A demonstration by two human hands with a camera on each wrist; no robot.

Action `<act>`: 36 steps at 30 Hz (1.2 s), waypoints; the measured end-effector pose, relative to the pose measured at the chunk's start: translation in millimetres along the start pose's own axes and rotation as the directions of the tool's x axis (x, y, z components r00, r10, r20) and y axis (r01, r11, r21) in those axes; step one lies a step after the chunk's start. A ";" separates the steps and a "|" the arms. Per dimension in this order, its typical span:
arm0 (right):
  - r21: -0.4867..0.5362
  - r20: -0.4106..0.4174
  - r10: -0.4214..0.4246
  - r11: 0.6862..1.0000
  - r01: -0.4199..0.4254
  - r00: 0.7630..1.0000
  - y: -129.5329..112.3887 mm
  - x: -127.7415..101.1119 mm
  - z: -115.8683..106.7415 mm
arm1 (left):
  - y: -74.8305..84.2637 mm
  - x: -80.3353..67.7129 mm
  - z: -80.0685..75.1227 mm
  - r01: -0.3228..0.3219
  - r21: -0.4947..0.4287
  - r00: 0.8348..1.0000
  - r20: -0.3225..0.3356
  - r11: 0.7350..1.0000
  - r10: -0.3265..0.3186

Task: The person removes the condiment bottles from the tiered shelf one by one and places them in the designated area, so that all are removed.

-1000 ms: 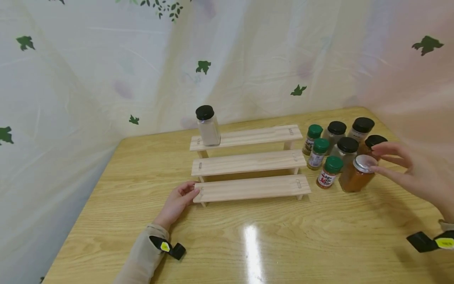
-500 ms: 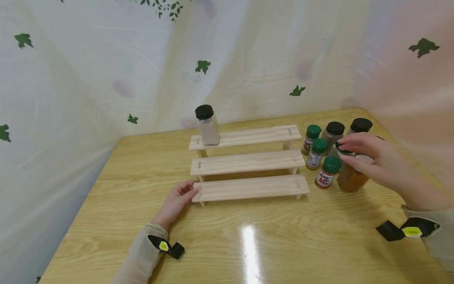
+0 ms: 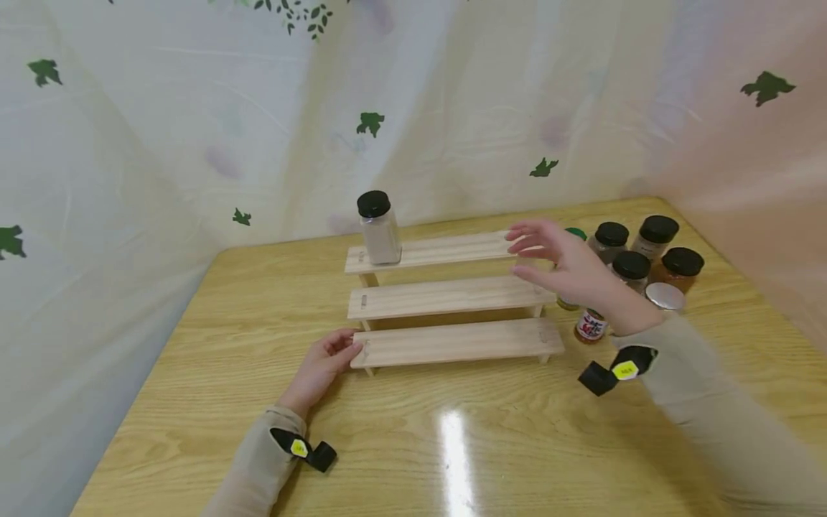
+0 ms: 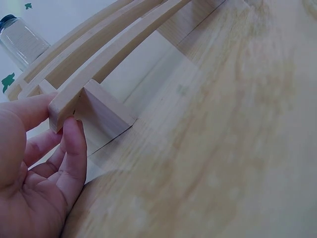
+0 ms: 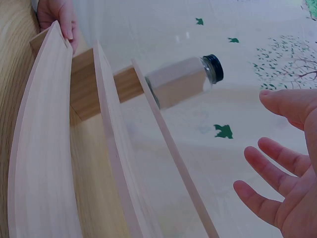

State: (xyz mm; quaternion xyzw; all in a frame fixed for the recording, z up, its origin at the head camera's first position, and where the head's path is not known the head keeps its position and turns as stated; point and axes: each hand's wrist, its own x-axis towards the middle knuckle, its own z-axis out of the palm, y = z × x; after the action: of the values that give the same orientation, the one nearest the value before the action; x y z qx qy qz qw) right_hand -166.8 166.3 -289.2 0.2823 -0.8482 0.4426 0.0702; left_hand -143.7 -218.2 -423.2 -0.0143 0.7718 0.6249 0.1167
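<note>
A three-tiered wooden spice rack [image 3: 446, 297] stands on the table in the head view. My left hand [image 3: 321, 365] pinches the left end of its lowest board; in the left wrist view the thumb and fingers [image 4: 74, 148] lie above and below that board [image 4: 106, 59]. On the left end of the top board stands a jar [image 3: 382, 240] of pale powder with a black lid. My right hand [image 3: 568, 269] is over the rack's right end, fingers spread and holding nothing. The right wrist view shows the open fingers [image 5: 270, 168] apart from the boards and the jar [image 5: 181, 84].
Right of the rack, several spice jars stand grouped, some with black lids [image 3: 682, 261], one with a silver lid [image 3: 665, 296]. A small red-labelled bottle [image 3: 591, 326] is at the front; my right forearm partly hides the green-capped ones. A patterned curtain [image 3: 452, 129] hangs behind the table.
My right hand has moved left from the silver-lidded jar, across the group, to over the rack's right end. The left hand stays on the lowest board.
</note>
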 end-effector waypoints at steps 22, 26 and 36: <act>0.089 -0.096 0.036 0.996 -0.027 0.995 -12.0 85.8 104.6 | 0.2 -2.3 -0.1 -0.012 0.004 1.000 0.003 1.000 0.012; 0.020 -0.120 0.029 0.999 -0.027 0.992 -19.3 102.0 111.4 | 1.4 -2.0 -0.7 -0.018 0.002 1.000 0.008 1.000 0.018; -0.065 -0.071 -0.012 0.998 0.007 0.997 -29.8 118.3 122.3 | 1.8 -1.6 0.0 -0.024 0.000 1.000 0.020 1.000 0.024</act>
State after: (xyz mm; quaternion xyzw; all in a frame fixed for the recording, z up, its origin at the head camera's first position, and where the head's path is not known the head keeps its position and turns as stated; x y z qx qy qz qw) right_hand -232.9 7.0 -297.5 0.2679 -0.8578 0.4242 0.1114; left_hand -142.4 -218.0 -421.2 0.0010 0.7708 0.6263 0.1170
